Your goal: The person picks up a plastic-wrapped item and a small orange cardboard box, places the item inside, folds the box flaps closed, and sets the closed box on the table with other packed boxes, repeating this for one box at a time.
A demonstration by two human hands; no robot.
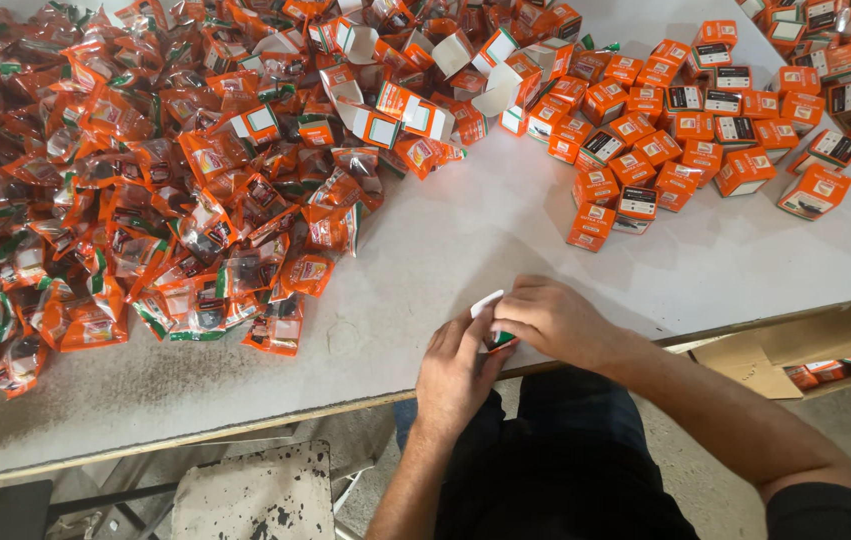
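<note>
My left hand (455,370) and my right hand (555,318) meet at the table's near edge. Together they grip a small orange box (493,332) with a white flap sticking up; the fingers hide most of it. A large heap of orange plastic packets (125,190) covers the table's left half. Closed small orange boxes (655,140) lie grouped at the right. Open boxes with white flaps (415,75) are piled at the far middle.
The grey-white table (465,250) has a worn wooden front edge. A speckled stool top (255,495) stands below at the near left. Cardboard pieces (755,365) and more orange boxes lie on a lower shelf at the right.
</note>
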